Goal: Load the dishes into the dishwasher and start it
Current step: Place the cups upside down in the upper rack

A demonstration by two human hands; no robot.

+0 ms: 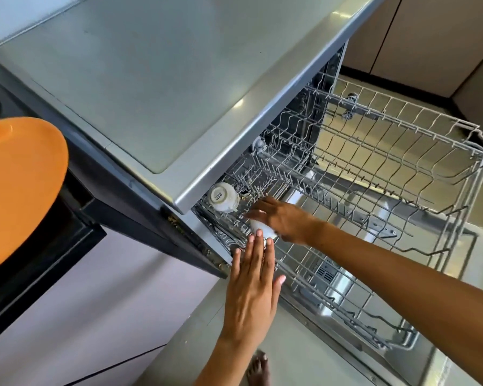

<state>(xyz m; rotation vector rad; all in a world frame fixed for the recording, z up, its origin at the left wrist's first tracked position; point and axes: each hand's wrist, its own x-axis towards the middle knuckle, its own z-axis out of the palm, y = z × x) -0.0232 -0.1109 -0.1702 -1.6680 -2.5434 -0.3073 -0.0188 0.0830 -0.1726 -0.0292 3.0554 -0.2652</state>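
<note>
Two cups in upper rack: one inverted, second under right hand, grip unclear. Left hand flat, fingers straight, steadying. Could tip between tines if released crooked.

In the middle of the frame your two racks stick out of the dishwasher, the upper rack over the lower rack. One cup sits upside down at the upper rack's left end. A plate lies at the left edge.
</note>
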